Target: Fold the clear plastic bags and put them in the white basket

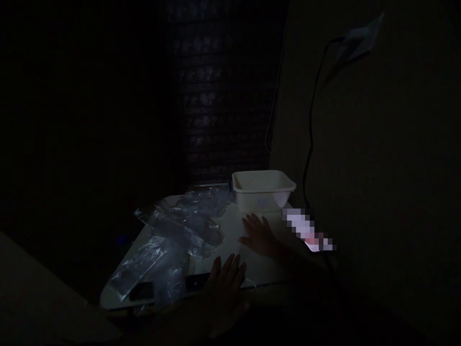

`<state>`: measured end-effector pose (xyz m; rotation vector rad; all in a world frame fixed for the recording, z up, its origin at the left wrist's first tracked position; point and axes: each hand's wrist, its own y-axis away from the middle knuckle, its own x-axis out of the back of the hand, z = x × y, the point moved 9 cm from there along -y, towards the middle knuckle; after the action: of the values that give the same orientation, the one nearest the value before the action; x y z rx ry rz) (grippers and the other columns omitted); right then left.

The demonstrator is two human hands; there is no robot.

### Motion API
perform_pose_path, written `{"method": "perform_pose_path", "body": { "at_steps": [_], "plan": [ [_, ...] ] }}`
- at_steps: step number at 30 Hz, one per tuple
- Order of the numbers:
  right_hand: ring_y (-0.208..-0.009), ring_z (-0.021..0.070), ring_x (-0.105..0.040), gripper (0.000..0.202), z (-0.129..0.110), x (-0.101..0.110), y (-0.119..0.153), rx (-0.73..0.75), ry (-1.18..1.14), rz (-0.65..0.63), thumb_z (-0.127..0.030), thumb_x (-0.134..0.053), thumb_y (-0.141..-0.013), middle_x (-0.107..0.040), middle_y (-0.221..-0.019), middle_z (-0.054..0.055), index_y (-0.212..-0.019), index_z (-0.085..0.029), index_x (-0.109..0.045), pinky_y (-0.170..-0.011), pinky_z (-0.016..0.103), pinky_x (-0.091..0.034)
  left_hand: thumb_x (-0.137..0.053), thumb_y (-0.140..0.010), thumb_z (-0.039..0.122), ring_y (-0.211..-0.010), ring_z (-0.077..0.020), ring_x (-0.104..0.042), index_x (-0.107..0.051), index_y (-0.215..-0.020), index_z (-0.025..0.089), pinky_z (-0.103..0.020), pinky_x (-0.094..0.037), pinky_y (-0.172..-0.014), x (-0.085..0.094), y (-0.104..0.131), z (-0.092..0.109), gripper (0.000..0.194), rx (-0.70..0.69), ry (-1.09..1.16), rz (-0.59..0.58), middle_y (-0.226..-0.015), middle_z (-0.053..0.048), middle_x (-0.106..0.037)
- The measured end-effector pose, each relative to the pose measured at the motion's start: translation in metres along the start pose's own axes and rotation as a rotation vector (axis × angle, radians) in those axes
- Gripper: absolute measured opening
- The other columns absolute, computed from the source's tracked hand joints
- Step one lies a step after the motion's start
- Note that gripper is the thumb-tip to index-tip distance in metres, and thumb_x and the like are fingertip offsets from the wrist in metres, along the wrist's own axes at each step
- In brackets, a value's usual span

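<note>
In the dim head view, my right hand (pixel 260 236) lies palm down over the pale table top (pixel 232 221), fingers spread, just in front of a white plastic tub (pixel 264 199). My left hand (pixel 226 278) is at the table's near edge, its fingers stretched out and slightly apart. Neither hand holds anything. Crumpled clear plastic bags (pixel 173 235) cover the left part of the table, close to my left hand. Beside that hand's fingertips is a small dark flat object (pixel 197 282), whose kind I cannot make out.
A lit, blurred-out screen (pixel 304 230) is at the table's right side. A black cable (pixel 310 139) runs down the right wall from a fixture (pixel 360 41). Behind the table hangs a dark blind (pixel 216 115). A pale surface (pixel 43 293) slants in at lower left.
</note>
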<state>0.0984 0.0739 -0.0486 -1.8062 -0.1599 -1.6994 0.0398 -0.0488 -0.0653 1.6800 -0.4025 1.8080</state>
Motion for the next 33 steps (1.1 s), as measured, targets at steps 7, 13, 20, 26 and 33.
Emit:
{"method": "perform_pose_path", "body": {
  "at_steps": [7, 13, 20, 26, 33],
  "plan": [
    [-0.100, 0.0253, -0.039, 0.042, 0.022, 0.007, -0.016, -0.084, 0.062, 0.008, -0.040, -0.035, -0.076, -0.045, -0.112, 0.012, -0.109, -0.017, -0.044, -0.079, 0.040, -0.028, -0.013, -0.077, 0.051, -0.120, -0.0246, 0.006, 0.002, -0.127, 0.017, -0.049, -0.002, -0.093, 0.000, 0.004, 0.003, 0.061, 0.005, 0.028, -0.004, -0.133, -0.010, 0.001],
    [-0.100, 0.0233, -0.040, 0.038, 0.039, 0.011, -0.007, -0.157, 0.078, 0.032, -0.035, -0.030, -0.079, -0.047, -0.110, 0.012, -0.108, -0.016, -0.045, -0.079, 0.039, -0.028, -0.012, -0.078, 0.049, -0.120, -0.0249, 0.004, 0.000, -0.127, 0.018, -0.048, -0.004, -0.094, 0.001, 0.005, 0.004, 0.059, 0.026, 0.007, 0.006, -0.133, -0.009, 0.001],
    [-0.111, 0.0275, -0.028, 0.048, 0.039, -0.004, 0.011, -0.091, 0.120, 0.060, -0.042, -0.031, -0.076, -0.039, -0.120, 0.014, -0.115, -0.015, -0.038, -0.085, 0.047, -0.019, -0.011, -0.078, 0.051, -0.119, -0.0242, 0.005, -0.004, -0.127, 0.018, -0.048, -0.004, -0.094, 0.003, 0.008, 0.006, 0.060, 0.065, 0.031, 0.002, -0.132, -0.009, 0.001],
    [-0.093, 0.0237, -0.043, 0.032, 0.058, 0.006, 0.001, -0.164, 0.179, 0.006, -0.029, -0.035, -0.077, -0.049, -0.104, 0.012, -0.102, -0.015, -0.048, -0.075, 0.037, -0.030, -0.013, -0.077, 0.051, -0.120, -0.0247, 0.003, -0.007, -0.127, 0.017, -0.048, -0.005, -0.094, 0.006, 0.009, 0.008, 0.060, 0.094, 0.044, -0.024, -0.132, -0.010, -0.002],
    [-0.082, 0.0202, -0.046, 0.021, 0.040, 0.025, 0.011, -0.124, 0.179, -0.064, -0.015, -0.036, -0.073, -0.054, -0.087, 0.009, -0.084, -0.016, -0.054, -0.069, 0.033, -0.029, -0.016, -0.078, 0.050, -0.118, -0.0294, -0.013, -0.015, -0.126, 0.020, -0.052, -0.009, -0.092, 0.021, 0.008, 0.015, 0.058, 0.167, 0.002, 0.037, -0.130, -0.011, -0.021]
  ]
}}
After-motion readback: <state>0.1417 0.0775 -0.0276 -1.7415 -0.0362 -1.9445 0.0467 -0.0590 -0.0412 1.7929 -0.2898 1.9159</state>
